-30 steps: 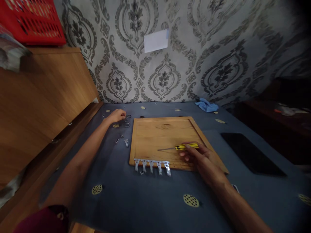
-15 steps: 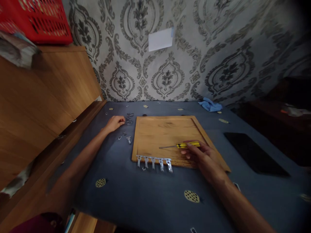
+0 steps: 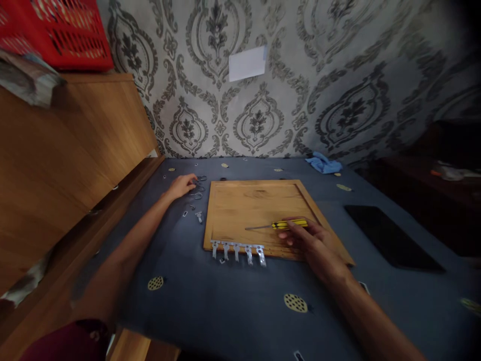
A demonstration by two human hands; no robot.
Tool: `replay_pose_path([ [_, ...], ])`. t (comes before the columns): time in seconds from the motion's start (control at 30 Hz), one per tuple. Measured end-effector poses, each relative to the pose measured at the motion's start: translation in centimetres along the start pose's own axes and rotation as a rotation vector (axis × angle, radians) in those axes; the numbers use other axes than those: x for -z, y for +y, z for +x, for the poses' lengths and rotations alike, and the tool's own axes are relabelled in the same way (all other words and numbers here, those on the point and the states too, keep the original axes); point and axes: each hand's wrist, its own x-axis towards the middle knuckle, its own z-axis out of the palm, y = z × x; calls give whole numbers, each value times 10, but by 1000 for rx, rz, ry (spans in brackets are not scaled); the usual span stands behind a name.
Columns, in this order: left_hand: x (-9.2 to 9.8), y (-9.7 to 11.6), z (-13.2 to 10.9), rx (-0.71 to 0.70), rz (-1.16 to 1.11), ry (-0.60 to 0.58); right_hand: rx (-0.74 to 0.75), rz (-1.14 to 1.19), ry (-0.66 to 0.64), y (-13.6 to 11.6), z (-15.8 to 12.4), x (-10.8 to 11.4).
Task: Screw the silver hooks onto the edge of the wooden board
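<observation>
At far left, a red slotted plastic basket (image 3: 77,40) sits on a brown wooden cabinet (image 3: 97,145). Beside it, a bench covered in blue-grey pineapple-print cloth (image 3: 210,306) carries the rest. The left hand (image 3: 182,186) is at a cluster of thin, curved metal hooks (image 3: 201,188), its fingers narrow; whether they grip one, I cannot tell. Just nearer lies a loose silver metal bracket (image 3: 199,217). Right of these, a rectangular framed wooden board (image 3: 248,208) lies flat, five silver metal brackets (image 3: 236,249) lined along its near edge, overhanging it. Above the board, the right hand (image 3: 308,239) holds a yellow-and-black-handled screwdriver (image 3: 280,225), shaft pointing left. Beyond lie a crumpled blue cloth (image 3: 323,164) and a flat black rectangular slab (image 3: 393,238).
</observation>
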Motion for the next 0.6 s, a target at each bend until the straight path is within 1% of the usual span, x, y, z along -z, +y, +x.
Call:
replay_pose_path([
  [0.13,-5,-6,2,27,50,-55,9,-22,-35,-2,-1,0],
  [0.27,-3,-17,1,40,53,-94,-2,-16,-31,-1,0,1],
  [0.43,1,-25,10,10,0,-145,-44,3,-10,1,1,1],
  [0.6,-1,-28,21,-29,-51,-164,-6,-26,-29,0,0,2],
])
